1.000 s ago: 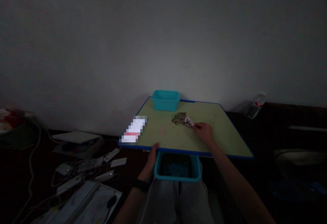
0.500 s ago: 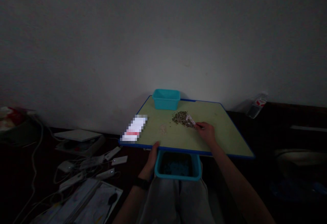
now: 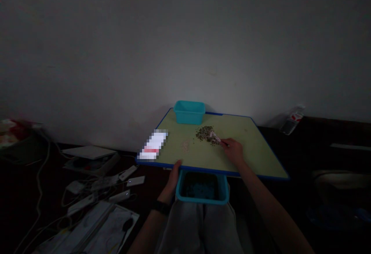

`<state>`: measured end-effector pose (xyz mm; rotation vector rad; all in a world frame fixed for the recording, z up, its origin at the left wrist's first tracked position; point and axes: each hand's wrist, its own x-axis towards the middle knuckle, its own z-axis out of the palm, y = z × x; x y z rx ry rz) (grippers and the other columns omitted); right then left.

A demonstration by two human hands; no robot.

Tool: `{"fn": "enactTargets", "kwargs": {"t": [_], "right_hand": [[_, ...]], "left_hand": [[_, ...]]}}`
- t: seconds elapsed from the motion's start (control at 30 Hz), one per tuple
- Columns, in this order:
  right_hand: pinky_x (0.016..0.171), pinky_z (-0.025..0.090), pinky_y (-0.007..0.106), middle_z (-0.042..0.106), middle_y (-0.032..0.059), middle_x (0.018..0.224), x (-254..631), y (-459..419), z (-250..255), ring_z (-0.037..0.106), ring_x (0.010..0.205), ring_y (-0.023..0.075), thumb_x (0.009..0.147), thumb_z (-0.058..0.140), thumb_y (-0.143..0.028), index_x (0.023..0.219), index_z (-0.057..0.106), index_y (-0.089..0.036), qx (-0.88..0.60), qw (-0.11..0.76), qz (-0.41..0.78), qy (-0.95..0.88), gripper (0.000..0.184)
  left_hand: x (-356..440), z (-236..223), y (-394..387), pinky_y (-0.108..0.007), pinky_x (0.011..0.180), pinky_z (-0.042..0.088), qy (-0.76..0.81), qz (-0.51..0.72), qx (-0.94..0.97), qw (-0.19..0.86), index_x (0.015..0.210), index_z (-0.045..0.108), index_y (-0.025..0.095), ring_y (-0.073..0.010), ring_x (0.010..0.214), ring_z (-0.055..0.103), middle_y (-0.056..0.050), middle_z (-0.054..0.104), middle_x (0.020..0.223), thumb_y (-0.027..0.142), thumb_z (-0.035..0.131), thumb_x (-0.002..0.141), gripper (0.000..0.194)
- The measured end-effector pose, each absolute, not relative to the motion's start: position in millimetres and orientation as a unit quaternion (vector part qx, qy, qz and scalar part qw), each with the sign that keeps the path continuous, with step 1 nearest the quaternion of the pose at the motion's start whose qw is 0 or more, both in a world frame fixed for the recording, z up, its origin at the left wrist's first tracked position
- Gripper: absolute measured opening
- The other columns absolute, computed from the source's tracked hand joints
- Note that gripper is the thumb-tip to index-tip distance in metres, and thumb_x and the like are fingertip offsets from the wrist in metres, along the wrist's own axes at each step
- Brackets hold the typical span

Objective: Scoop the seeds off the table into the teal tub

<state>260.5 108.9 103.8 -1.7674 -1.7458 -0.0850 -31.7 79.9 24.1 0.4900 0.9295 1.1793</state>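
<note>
My right hand point(image 3: 232, 149) is closed around the dark thin end of a pale, flat-looking tool point(image 3: 215, 137); its exact kind is too blurred to tell. The tool's wide end touches the right side of a pile of small dark seeds or grains point(image 3: 204, 132), spread on a greenish board table point(image 3: 232, 124) with a blue rim. A fainter patch of pale bits point(image 3: 184, 145) lies left of the pile. My left hand point(image 3: 174, 175) holds the table's near edge, thumb on top and the other fingers hidden below. Beside it, a turquoise tub point(image 3: 202, 200) with dark contents sits at my lap.
A second turquoise tub point(image 3: 189, 117) stands at the table's back edge by the wall. On the left lies a phone-like item point(image 3: 152, 145), pixelated. Chargers and cables point(image 3: 120, 196) clutter the floor at left; a plastic bottle point(image 3: 292, 121) leans at right.
The tool has shifted slightly against the right side of the pile, and my right hand moved a little with it. My left hand keeps its place on the table edge.
</note>
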Motion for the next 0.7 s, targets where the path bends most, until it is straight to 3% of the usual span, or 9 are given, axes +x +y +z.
{"fn": "enactTargets", "kwargs": {"t": [0.7], "right_hand": [[0.079, 0.050, 0.027, 0.079, 0.0055, 0.102, 260.7, 109.8, 102.6, 0.072, 0.088, 0.0196, 0.096, 0.059, -0.033, 0.108, 0.080, -0.025, -0.656, 0.328, -0.021, -0.680, 0.026]], "left_hand": [[-32.0, 20.6, 82.0, -0.040, 0.117, 0.042, 0.408, 0.550, 0.232, 0.691, 0.114, 0.072, 0.017, -0.0250, 0.123, 0.067, -0.008, 0.078, 0.119, 0.041, 0.060, 0.093, 0.034]]}}
